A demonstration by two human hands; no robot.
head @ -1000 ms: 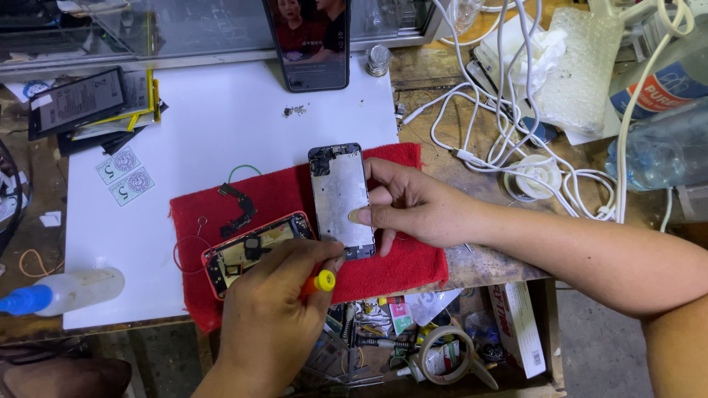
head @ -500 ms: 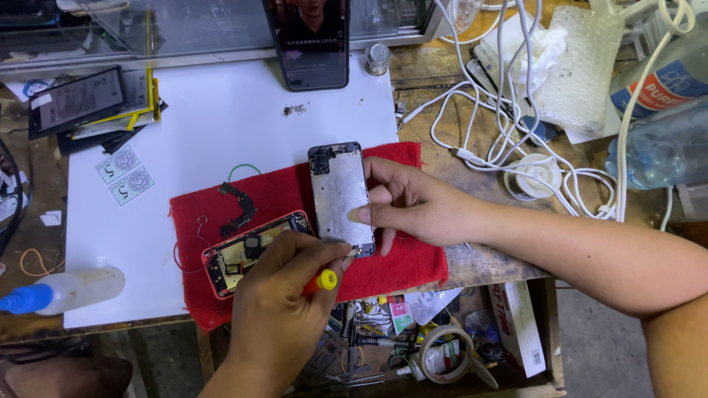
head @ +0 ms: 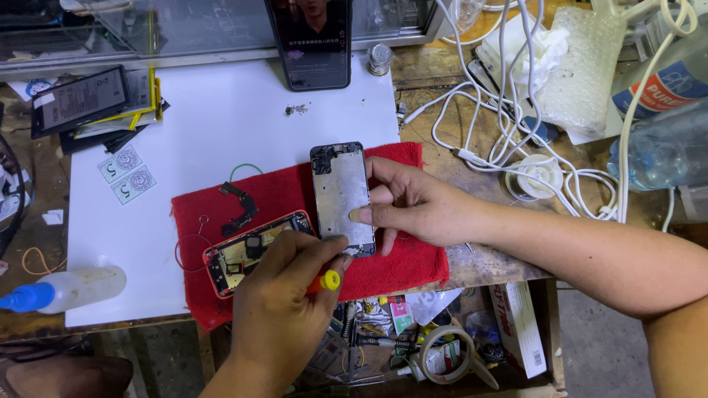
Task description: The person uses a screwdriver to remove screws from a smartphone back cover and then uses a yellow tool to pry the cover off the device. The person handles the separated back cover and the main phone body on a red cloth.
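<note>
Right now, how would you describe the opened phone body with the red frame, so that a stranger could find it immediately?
Find the red cloth lying across the white sheet in the middle of the workbench. On its lower left part lies the opened phone body, just left of the left hand. Unlike the silver screen panel beside it, it has a red rim and exposed inner parts.
</note>
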